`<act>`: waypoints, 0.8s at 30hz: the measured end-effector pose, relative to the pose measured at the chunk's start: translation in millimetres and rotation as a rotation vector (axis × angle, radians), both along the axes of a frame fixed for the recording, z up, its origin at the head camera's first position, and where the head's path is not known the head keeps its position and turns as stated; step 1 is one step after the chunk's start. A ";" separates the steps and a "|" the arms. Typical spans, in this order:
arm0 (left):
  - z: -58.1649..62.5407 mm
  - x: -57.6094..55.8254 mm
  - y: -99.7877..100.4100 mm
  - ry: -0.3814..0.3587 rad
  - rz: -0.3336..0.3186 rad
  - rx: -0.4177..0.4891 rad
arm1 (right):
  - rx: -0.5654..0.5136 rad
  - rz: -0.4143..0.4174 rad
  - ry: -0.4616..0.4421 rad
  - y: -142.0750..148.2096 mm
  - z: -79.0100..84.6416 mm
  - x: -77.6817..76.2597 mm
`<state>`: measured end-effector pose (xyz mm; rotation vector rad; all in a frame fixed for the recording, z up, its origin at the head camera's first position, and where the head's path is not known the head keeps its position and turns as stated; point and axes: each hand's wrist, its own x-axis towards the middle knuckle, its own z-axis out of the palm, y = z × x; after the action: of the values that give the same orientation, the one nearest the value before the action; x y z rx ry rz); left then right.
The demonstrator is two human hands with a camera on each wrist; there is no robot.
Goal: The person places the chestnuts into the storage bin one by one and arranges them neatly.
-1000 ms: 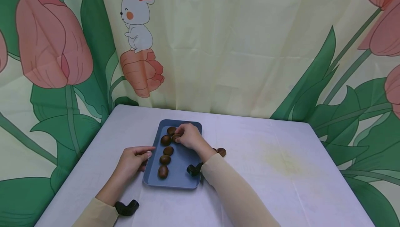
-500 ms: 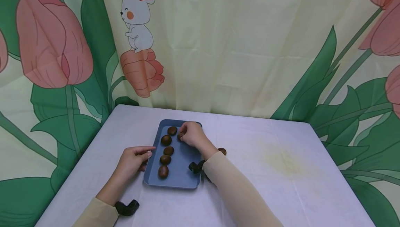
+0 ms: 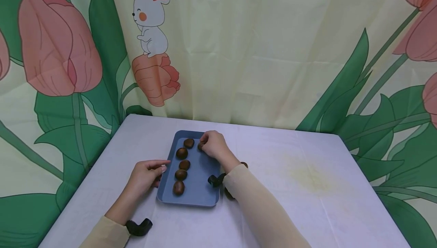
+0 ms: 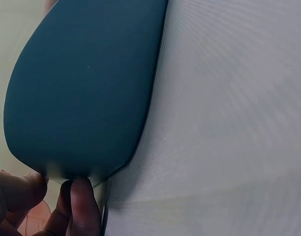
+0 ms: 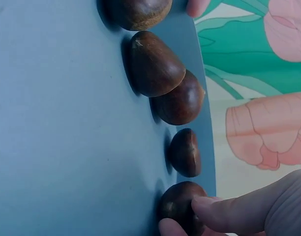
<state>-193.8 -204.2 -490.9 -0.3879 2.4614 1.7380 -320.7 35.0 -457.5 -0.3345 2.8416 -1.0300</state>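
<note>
My right hand (image 3: 215,144) pinches a chestnut (image 5: 174,202) between thumb and fingers, low over the upper part of a blue tray (image 3: 199,187). In the right wrist view this chestnut lies close to the tray floor; whether it touches is hard to tell. Several brown chestnuts (image 3: 181,174) form a rough column along the tray's left side, nearest of them an upright-looking chestnut (image 5: 186,152). My left hand (image 3: 143,176) rests against the tray's left rim, index finger extended. In the left wrist view its fingertips (image 4: 84,199) touch the tray's outer wall (image 4: 81,98).
Right of the tray, chestnuts (image 3: 244,164) lie on the white tablecloth (image 3: 290,202), partly covered by my right forearm. Each wrist wears a black device (image 3: 139,227). Behind the table hangs a curtain (image 3: 246,51) printed with tulips and a rabbit.
My right hand has moved right and slightly up with the pinched chestnut, away from the left column. The left hand and the tray have stayed put.
</note>
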 end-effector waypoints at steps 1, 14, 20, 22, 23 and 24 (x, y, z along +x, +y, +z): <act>0.2 0.2 0.1 0.000 -0.001 0.002 | -0.007 -0.001 -0.003 0.8 0.7 0.5; 1.1 1.6 -2.5 0.012 -0.019 -0.013 | -0.189 -0.053 0.007 6.5 12.2 2.9; 2.4 1.4 -1.8 0.010 -0.024 -0.004 | -0.255 0.111 -0.021 -4.9 13.3 5.4; 2.8 1.2 -1.3 0.006 -0.022 -0.004 | -0.265 0.172 -0.059 -9.9 11.8 6.2; 2.9 1.1 -1.0 0.005 -0.022 -0.003 | -0.266 0.197 -0.077 -12.3 10.6 6.5; 2.9 0.8 -0.7 0.003 -0.022 -0.001 | -0.256 0.214 -0.090 -14.7 9.4 6.8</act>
<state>-193.0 -204.9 -488.0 -0.3575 2.4591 1.7310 -314.0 20.3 -448.1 -0.5831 2.5294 -1.3250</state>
